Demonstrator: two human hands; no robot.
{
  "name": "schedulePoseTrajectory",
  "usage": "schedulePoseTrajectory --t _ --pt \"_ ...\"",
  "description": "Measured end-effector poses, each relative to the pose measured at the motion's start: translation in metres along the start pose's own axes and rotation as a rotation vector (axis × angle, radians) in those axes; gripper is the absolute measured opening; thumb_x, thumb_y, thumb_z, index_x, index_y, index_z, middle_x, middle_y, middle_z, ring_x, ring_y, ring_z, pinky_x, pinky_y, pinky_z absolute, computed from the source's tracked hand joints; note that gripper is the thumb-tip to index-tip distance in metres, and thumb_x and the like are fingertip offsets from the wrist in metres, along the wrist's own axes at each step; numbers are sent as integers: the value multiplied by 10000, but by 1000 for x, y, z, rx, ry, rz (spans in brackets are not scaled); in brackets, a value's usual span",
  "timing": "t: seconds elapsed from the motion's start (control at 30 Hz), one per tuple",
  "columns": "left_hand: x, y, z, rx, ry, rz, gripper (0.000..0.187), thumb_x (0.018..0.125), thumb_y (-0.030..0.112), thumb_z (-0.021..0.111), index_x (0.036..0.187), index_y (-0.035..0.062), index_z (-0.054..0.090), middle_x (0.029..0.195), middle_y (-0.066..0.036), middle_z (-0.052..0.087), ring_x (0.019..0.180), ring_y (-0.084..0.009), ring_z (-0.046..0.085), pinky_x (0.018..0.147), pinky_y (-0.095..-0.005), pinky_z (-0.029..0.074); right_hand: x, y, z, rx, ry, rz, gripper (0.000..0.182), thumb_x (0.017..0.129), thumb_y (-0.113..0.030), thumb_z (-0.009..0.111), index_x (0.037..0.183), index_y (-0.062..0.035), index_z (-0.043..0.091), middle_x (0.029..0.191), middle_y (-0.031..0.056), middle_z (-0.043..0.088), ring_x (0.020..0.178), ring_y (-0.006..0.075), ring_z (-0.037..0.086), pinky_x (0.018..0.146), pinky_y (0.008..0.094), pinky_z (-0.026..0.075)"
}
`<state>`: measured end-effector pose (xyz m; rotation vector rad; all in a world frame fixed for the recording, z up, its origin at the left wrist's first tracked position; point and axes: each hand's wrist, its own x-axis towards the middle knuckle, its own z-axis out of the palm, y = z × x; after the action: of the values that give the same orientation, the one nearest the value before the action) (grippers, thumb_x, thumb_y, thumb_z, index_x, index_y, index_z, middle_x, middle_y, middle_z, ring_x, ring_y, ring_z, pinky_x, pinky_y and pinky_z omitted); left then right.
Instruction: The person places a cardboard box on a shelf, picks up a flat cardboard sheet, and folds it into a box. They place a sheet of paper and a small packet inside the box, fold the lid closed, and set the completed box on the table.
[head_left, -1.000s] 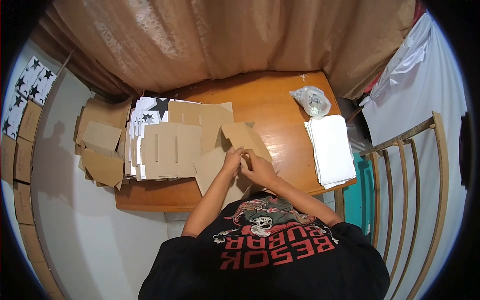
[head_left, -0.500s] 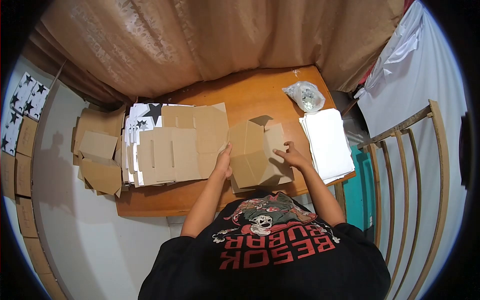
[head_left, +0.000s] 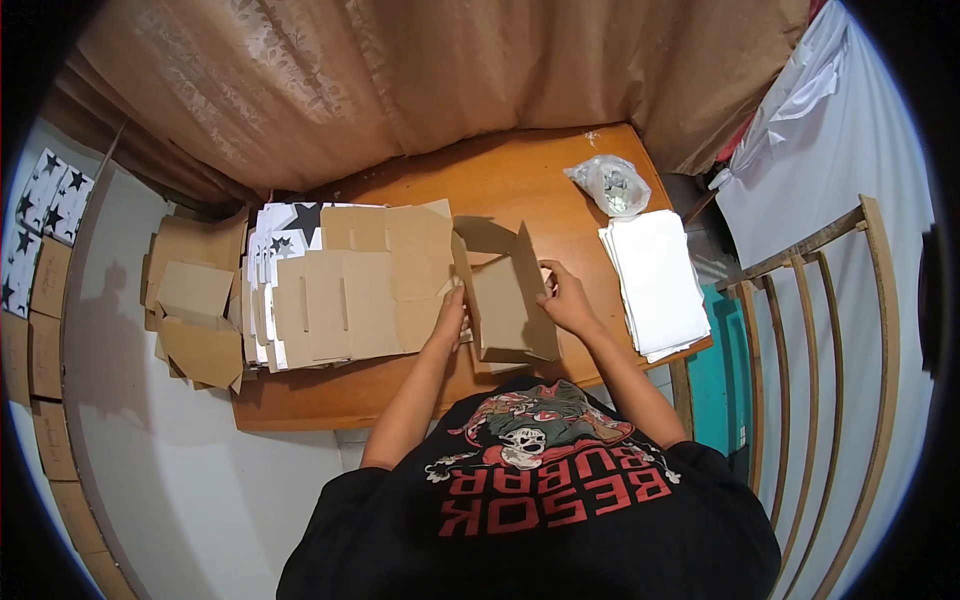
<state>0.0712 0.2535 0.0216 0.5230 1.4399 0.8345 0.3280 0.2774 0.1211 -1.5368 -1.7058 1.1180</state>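
The brown cardboard box (head_left: 502,305) is right between the two hands, close to the person's tummy side of the tabletop (head_left: 320,405). Its open top looks up, so you can see down inside. The box is longer one way than the other. Its long way runs from near the black shirt (head_left: 600,545) out toward the curtain (head_left: 480,70), with a very small lean. So its two long walls face the hands, one wall for each.

The left hand (head_left: 450,318) is at the left wall, with its thumb up by the edge. The box is just to the right of those fingers. The right hand (head_left: 567,300) is at the right wall, and the box is just to the left of its bent fingers. No hand is nearer, because both are touching the box. I can't tell if the fingers of either hand pinch the cardboard or just press on it, since some are hidden.

The flat cardboard pile (head_left: 350,300) is just beside the left hand. The white paper pile (head_left: 655,285) is over past the right hand, not touching it.
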Motion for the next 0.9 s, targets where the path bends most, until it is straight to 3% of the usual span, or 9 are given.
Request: schedulePoseTrajectory --t 0.07,0.17,0.23,0.33,0.5,0.57,0.67,0.77,0.9 --pt "-1 1 -1 3 -25 99 668 1047 606 407 1507 122 403 1389 -144 524 1285 -303 513 985 -480 485 -1 -3 12 -8 -14 -48 546 777 -6 731 1307 -15 599 718 76 560 652 179 566 659 330 496" --pt "-17 13 5 10 -74 298 828 1025 649 425 1625 117 220 1621 -176 327 1479 -369 335 1141 -516 371 -4 -4 27 -34 -7 -42 522 800 -19 710 1307 -12 588 695 90 569 646 206 589 661 347 503" --pt "-52 36 24 14 -14 358 1141 940 541 685 1623 -15 -41 1652 -286 190 1543 -390 195 1242 -487 217 -6 -4 34 -54 -3 -48 516 804 -21 705 1306 -11 585 700 97 574 644 216 594 660 351 505" --pt "-49 31 25 435 54 396 1260 865 461 800 1611 -14 -97 1632 -346 163 1532 -420 211 1243 -472 222 -7 -4 39 -52 -16 -46 505 812 -22 695 1303 -10 581 705 110 584 646 233 604 664 360 508" --pt "7 -18 21 230 20 534 1194 848 276 784 1613 -16 -85 1619 -344 183 1515 -431 243 1246 -431 234 -8 -2 41 -35 -20 -91 490 813 -21 681 1293 -13 581 702 115 585 651 245 607 668 376 509" --pt "12 -24 18 268 -24 533 1080 808 41 668 1615 -28 -47 1633 -326 178 1523 -411 243 1250 -414 226 -9 2 38 -63 15 -61 474 812 -23 682 1277 -9 586 700 121 585 651 253 607 669 383 508" --pt "6 -27 23 398 -14 610 1016 751 -101 529 1621 -26 11 1633 -297 225 1520 -384 268 1245 -389 235 -2 16 31 -127 110 -23 430 815 -30 688 1235 0 600 696 132 586 647 268 602 666 396 503" --pt "-25 -11 24 319 -177 404 916 768 -121 454 1615 30 140 1496 -254 448 1373 -356 475 1184 -390 337 5 43 26 -168 211 -7 375 828 -43 699 1191 8 614 692 138 588 640 276 594 655 407 495" --pt "-6 -54 21 357 -125 374 852 791 -101 470 1594 28 218 1454 -252 512 1335 -346 522 1107 -396 429 6 58 29 -89 215 18 349 859 -87 712 1185 5 629 703 129 595 638 266 588 647 399 492"
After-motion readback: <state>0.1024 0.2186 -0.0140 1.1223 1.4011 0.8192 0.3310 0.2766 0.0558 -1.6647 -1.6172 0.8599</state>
